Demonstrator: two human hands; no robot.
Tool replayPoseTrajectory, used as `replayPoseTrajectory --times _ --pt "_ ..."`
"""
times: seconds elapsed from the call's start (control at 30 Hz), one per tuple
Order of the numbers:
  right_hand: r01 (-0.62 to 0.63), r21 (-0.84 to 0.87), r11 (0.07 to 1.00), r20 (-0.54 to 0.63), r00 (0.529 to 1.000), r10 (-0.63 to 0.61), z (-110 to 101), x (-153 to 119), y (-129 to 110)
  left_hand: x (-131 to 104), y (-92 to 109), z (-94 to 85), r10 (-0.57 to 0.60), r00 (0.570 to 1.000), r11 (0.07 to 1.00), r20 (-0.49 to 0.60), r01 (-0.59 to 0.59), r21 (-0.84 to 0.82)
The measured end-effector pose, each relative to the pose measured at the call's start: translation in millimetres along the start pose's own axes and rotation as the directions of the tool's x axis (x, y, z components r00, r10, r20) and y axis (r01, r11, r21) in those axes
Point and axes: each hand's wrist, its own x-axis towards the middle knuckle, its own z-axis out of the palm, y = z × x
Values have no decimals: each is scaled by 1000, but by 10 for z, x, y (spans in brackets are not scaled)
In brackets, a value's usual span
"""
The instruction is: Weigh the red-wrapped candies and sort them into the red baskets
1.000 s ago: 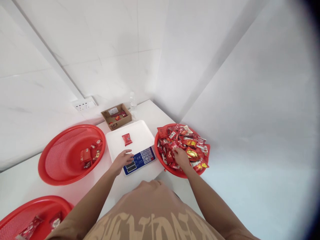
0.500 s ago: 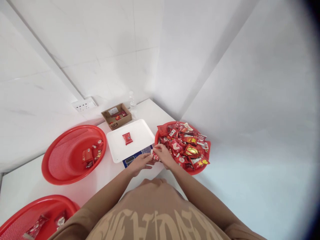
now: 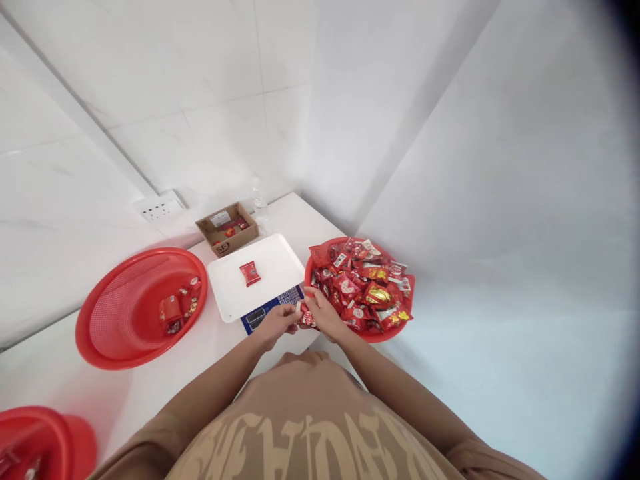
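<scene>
Between my two hands is a small red-and-white candy packet (image 3: pixel 307 316), just in front of the scale. My left hand (image 3: pixel 278 324) pinches its left side, fingers closed. On the other side, my right hand (image 3: pixel 323 313) grips it, close to the rim of a red basket (image 3: pixel 309 280) heaped with red and gold candy packets. Beyond my hands a digital scale (image 3: pixel 257 317) with a blue panel carries a white tray (image 3: pixel 280 257). One red wrapped candy (image 3: pixel 250 273) lies on that tray.
At left stands a red mesh basket (image 3: pixel 107 313) with several packets in it. Another red basket (image 3: pixel 75 443) is at the lower left, partly cut off. Behind the tray sit a cardboard box (image 3: pixel 230 245) and a clear bottle (image 3: pixel 259 197). A wall socket (image 3: pixel 161 207) is behind.
The view has shifted slightly, and the lower-left basket shows less. Both hands still hold the packet, which is turned so more of its printed face shows.
</scene>
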Motion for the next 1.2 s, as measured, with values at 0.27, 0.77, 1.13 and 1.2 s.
replayPoseTrajectory --times 0.27,0.77,1.13,1.2 --pt "111 -91 990 -69 991 -118 -76 146 -139 114 52 -45 32 986 986 -165 -58 -156" --pt "-61 -934 351 -65 998 1 -502 63 241 245 25 -627 -169 894 953 -414 40 -301" --pt "-55 -672 738 -210 971 -119 -827 252 319 -181 -297 -616 -173 936 979 -308 127 -162" --pt "-44 -588 808 -276 950 -149 -910 276 235 -231 -328 -650 -170 932 979 -321 123 -161"
